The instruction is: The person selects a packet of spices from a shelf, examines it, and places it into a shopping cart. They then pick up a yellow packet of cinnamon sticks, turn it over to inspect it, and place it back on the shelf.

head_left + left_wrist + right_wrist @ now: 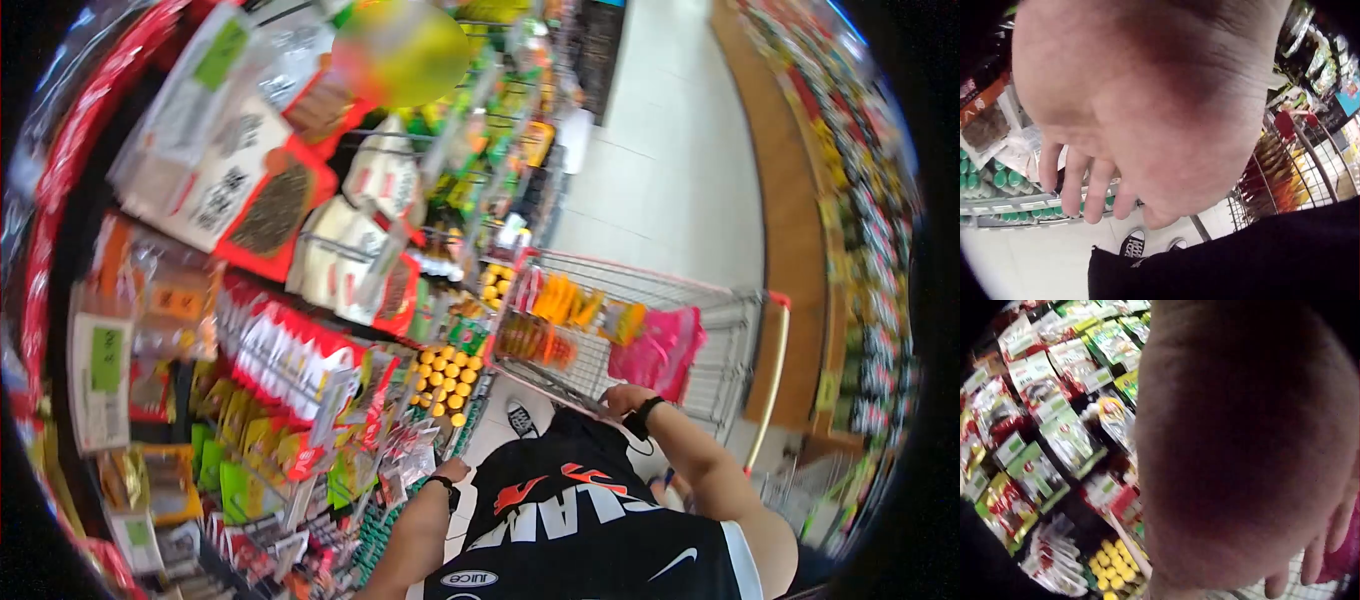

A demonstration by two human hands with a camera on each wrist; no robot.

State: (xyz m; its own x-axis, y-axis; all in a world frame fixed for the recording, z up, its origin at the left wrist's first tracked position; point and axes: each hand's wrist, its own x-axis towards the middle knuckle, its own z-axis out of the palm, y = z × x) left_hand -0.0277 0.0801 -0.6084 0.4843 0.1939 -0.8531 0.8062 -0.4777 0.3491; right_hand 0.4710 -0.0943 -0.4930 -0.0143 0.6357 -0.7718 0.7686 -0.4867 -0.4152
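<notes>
In the head view my left hand [452, 470] hangs beside the shelf of packets, holding nothing. Its fingers [1092, 187] hang down, loosely bent, in the left wrist view, with shelf goods behind them. My right hand [628, 400] grips the near side rim of a wire shopping cart [735, 345]. In the right wrist view the palm hides most of that rim, and the fingers [1314, 559] reach down over the cart's wire mesh. Inside the cart, a bright pink bag [660, 345] lies close to this hand, with orange and yellow packets [570, 305] further along.
Hanging food packets [290, 350] fill the rack on the left. Yellow-capped jars [445, 380] stand low near the cart's front end, and green-capped bottles [1007, 180] line a lower shelf. Pale floor tiles [660, 170] run ahead, with a stocked wooden shelf [795, 240] on the right.
</notes>
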